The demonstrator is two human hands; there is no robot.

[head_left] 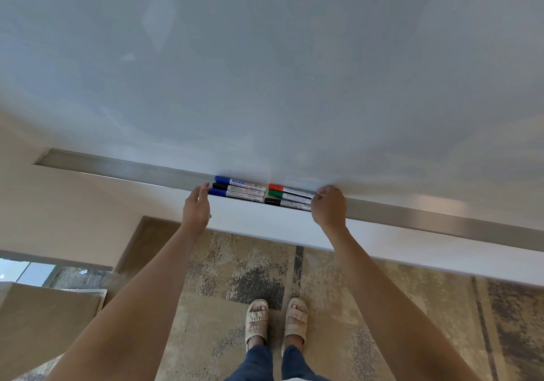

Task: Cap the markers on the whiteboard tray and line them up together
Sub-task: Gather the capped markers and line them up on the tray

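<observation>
**Six capped markers squeezed end to end: buckling and a drop over the front lip are the hazards**

Six markers are seen lying in the long brushed-metal whiteboard tray (412,218), all apparently capped, in two groups of three set end to end near the middle of the tray's length. The left group is made up of a white-barrelled marker with a blue cap (235,181) against the back edge, a black-capped one (235,188) in the middle, and a second blue-capped one (235,194) along the front edge. The right group holds a red-capped marker (287,188), a green-capped marker (287,195) and a black-capped marker (287,202), placed likewise from back to front.

The left hand (196,207) is held with its fingers fairly straight against the left ends of the markers, released rather than clenched. The right hand (328,204) is set at the right ends with its fingers curled toward them; whether a barrel is actually pinched cannot be told.

Capping is judged to be done, and only squaring up is left. If the two groups are pressed together too hard, the round barrels may be forced to ride up over one another at the meeting point, or the front pair may be tipped over the front edge and dropped to the patterned carpet (235,277) below. A loosely seated cap may also be popped off by end pressure. Uneven pushing may leave the ends staggered.
</observation>
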